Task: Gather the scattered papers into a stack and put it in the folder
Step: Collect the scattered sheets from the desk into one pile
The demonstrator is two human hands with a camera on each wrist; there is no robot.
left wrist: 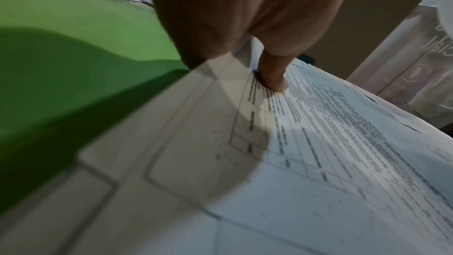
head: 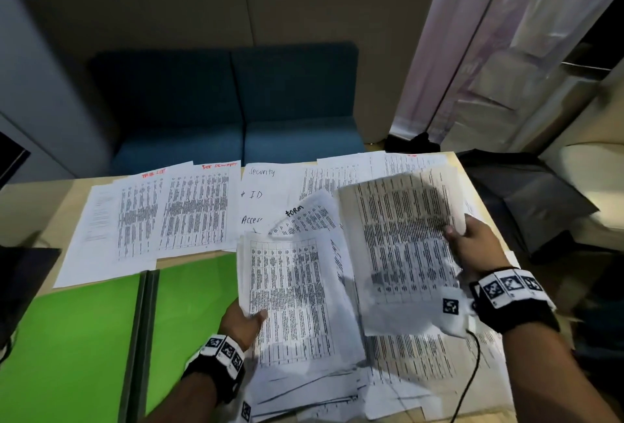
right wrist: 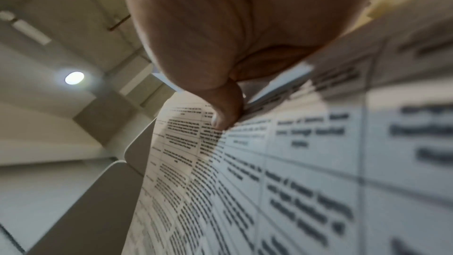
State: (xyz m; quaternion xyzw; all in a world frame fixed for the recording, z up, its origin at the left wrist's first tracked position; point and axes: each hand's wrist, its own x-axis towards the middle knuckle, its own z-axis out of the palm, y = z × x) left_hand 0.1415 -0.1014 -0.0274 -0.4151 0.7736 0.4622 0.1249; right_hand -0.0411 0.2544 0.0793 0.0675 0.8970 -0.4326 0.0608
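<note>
- At the bottom of the head frame, a loose heap of printed sheets [head: 337, 385] lies on the worktop [head: 472, 169] below both my wrists; I judge these should be swept in last, once the lifted ones are squared.
- My left hand [head: 244, 318] pinches the lower left edge of a table-printed sheet [head: 290, 287], thumb on top, in the centre of the frame. The left wrist view shows one fingertip [left wrist: 274, 82] pressing on the print. I should keep this pinch near the edge so the page stays flat.
- My right hand [head: 476, 243] grips the right edge of a second printed sheet [head: 401, 237], raised and curling at right of centre. I judge the best move is to lay it onto the left sheet, corners matched, without creasing the curl.
- The open green folder [head: 84, 338] lies flat at the lower left, just beside my left hand, its spine running up the frame. Nothing is in it yet.
- Farther up, more papers [head: 189, 206] are spread in a row across the worktop, some with red headings, and a handwritten page [head: 263, 196] in the middle. I should collect these one by one onto the growing stack, then tap the edges even.
- A blue sofa [head: 236, 112] stands beyond the worktop.
</note>
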